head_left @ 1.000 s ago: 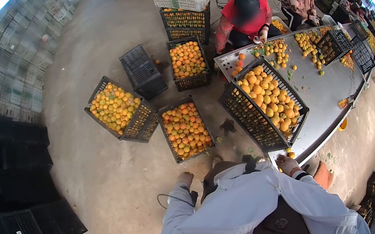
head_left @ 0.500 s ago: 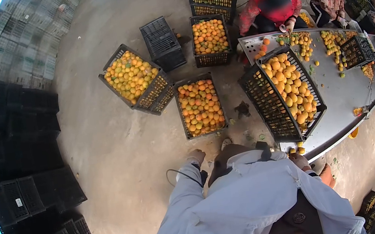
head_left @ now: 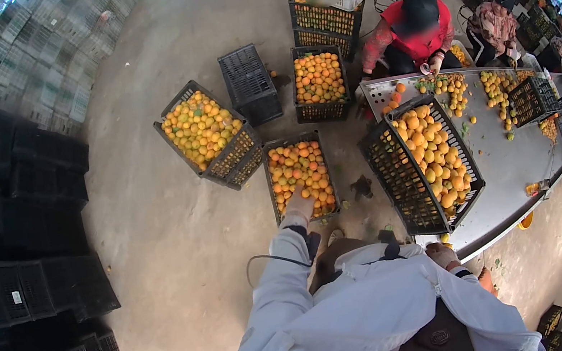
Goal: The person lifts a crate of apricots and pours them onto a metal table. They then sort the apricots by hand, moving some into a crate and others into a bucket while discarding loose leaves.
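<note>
My left hand, gloved, reaches over the near edge of a black crate on the floor. This crate is full of orange-yellow citrus fruit. The fingers point toward the fruit and look stretched out, with nothing visibly held. My right hand is low beside the near corner of the metal table, just below a tilted black crate heaped with fruit. Its fingers are too small and partly hidden to make out. A loose fruit lies close to that hand.
More fruit-filled crates stand ahead, at left and farther back, beside an upturned black crate. Stacked black crates line the left side. Across the table sits a person in red; another person is farther right.
My left hand has moved forward from beside my leg to over the fruit in the floor crate. My right hand has shifted slightly left and down in view, staying near the table corner.
</note>
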Demonstrator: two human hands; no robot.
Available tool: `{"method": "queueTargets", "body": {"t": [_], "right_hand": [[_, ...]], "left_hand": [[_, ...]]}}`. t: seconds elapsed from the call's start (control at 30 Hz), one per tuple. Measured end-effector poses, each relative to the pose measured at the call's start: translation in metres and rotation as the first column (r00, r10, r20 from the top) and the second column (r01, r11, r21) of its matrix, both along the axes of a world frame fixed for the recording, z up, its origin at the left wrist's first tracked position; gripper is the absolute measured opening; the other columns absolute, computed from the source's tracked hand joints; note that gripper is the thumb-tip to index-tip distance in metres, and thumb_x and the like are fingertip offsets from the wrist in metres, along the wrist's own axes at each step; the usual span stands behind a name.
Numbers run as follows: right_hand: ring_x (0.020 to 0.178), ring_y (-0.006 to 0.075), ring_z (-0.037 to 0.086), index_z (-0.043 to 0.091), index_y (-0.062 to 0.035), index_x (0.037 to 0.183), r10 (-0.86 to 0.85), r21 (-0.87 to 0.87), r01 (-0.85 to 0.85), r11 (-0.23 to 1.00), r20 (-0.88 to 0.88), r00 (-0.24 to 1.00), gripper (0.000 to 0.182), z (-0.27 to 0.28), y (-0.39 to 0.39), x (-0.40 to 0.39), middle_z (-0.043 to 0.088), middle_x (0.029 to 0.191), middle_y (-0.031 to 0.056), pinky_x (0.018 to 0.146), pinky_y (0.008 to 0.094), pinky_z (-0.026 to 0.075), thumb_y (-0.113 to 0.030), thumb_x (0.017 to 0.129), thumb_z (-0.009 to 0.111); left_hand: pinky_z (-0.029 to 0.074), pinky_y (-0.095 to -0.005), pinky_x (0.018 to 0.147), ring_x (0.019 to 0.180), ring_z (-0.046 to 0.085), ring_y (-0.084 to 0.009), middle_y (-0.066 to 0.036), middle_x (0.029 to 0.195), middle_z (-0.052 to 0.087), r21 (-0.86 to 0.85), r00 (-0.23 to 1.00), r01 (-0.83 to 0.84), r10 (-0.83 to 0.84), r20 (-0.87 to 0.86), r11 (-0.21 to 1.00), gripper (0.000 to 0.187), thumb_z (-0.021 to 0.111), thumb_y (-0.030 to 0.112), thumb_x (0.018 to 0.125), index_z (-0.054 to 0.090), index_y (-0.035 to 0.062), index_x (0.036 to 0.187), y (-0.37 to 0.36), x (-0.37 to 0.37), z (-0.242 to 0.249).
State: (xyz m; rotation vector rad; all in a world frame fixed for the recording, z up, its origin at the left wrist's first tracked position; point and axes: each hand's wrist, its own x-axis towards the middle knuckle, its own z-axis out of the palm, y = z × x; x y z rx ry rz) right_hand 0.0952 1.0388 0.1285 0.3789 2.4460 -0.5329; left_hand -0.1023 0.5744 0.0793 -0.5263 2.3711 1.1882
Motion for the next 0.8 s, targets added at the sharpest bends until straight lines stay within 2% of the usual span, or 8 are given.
{"method": "queueTargets", "body": {"t": [0.1,0.2,0.37,0.47,0.5,0.57,0.7,0.8], "right_hand": [[0.107,0.0344,0.065,0.068,-0.0148,0.117,-0.076,0.012,0.075,0.997,0.087,0.993,0.037,0.001,-0.001,-0.005,0.07,0.11,0.0177,0.094,0.041,0.05,-0.038,0.09,0.057],[0.107,0.0323,0.065,0.067,-0.0114,0.117,0.155,0.017,-0.154,0.988,-0.094,0.983,0.036,-0.031,0.018,0.013,0.069,0.115,0.0155,0.094,0.0407,0.051,-0.033,0.091,0.055],[0.118,0.0385,0.059,0.064,-0.0167,0.123,0.077,0.002,-0.077,0.997,0.013,0.997,0.045,0.023,-0.013,0.006,0.066,0.122,0.0169,0.1,0.0447,0.047,-0.044,0.094,0.044],[0.109,0.0348,0.064,0.067,-0.0136,0.115,-0.056,0.084,0.054,0.995,0.031,0.998,0.035,0.0,-0.009,0.03,0.066,0.121,0.0153,0.095,0.0413,0.049,-0.036,0.093,0.052],[0.108,0.0353,0.064,0.068,-0.0133,0.115,-0.166,0.013,0.166,0.986,0.104,0.981,0.041,-0.001,-0.005,0.035,0.068,0.116,0.0162,0.095,0.0417,0.049,-0.042,0.091,0.053],[0.109,0.0352,0.064,0.068,-0.0134,0.116,-0.178,0.093,0.166,0.982,0.14,0.974,0.041,0.002,-0.006,0.043,0.07,0.112,0.0172,0.096,0.0421,0.049,-0.042,0.091,0.053],[0.113,0.0335,0.063,0.068,-0.016,0.121,-0.194,0.096,0.179,0.979,0.178,0.965,0.044,0.003,0.001,0.049,0.068,0.118,0.0172,0.098,0.0421,0.048,-0.043,0.09,0.052],[0.115,0.034,0.062,0.068,-0.0185,0.124,-0.287,0.117,0.268,0.956,0.203,0.936,0.046,0.045,-0.022,0.022,0.068,0.12,0.0173,0.1,0.0414,0.047,-0.043,0.089,0.052]], "left_hand": [[0.05,-0.0378,0.092,0.104,0.066,-0.0337,-0.023,0.112,0.068,0.121,0.968,-0.03,0.059,-0.243,0.992,0.07,0.066,0.025,0.088,0.038,0.0065,0.15,0.023,-0.054,0.057],[0.05,-0.0359,0.081,0.09,0.068,-0.028,-0.018,0.102,0.07,0.336,0.948,-0.057,0.157,-0.278,0.94,0.062,0.066,0.03,0.089,0.048,0.0035,0.141,0.036,-0.08,0.071],[0.051,-0.0338,0.081,0.09,0.068,-0.0238,-0.015,0.102,0.071,0.207,0.988,0.086,-0.057,-0.145,0.975,0.043,0.065,0.031,0.089,0.065,0.0033,0.122,0.041,-0.042,0.065],[0.055,-0.0303,0.073,0.084,0.068,-0.0202,-0.015,0.103,0.071,0.091,0.982,0.187,-0.186,-0.023,0.978,0.049,0.064,0.03,0.09,0.061,-0.0025,0.127,0.029,-0.01,-0.05],[0.055,-0.0308,0.073,0.085,0.069,-0.0212,-0.015,0.105,0.07,0.087,0.976,0.216,-0.218,0.025,0.973,0.05,0.063,0.03,0.09,0.061,-0.0029,0.127,0.025,0.003,-0.063],[0.056,-0.0327,0.072,0.085,0.069,-0.0228,-0.016,0.104,0.07,0.254,0.966,0.141,-0.189,0.174,0.957,0.05,0.062,0.028,0.09,0.059,-0.003,0.129,0.019,0.027,-0.049],[0.055,-0.0347,0.069,0.081,0.071,-0.0256,-0.015,0.104,0.07,0.194,0.929,0.034,-0.103,0.356,0.98,0.049,0.06,0.027,0.09,0.059,-0.003,0.129,-0.006,0.061,-0.069],[0.053,-0.0354,0.064,0.077,0.07,-0.0262,-0.015,0.102,0.07,0.111,0.895,0.381,-0.396,0.204,0.918,0.048,0.061,0.026,0.088,0.06,-0.0028,0.127,-0.063,0.087,-0.168]]}}
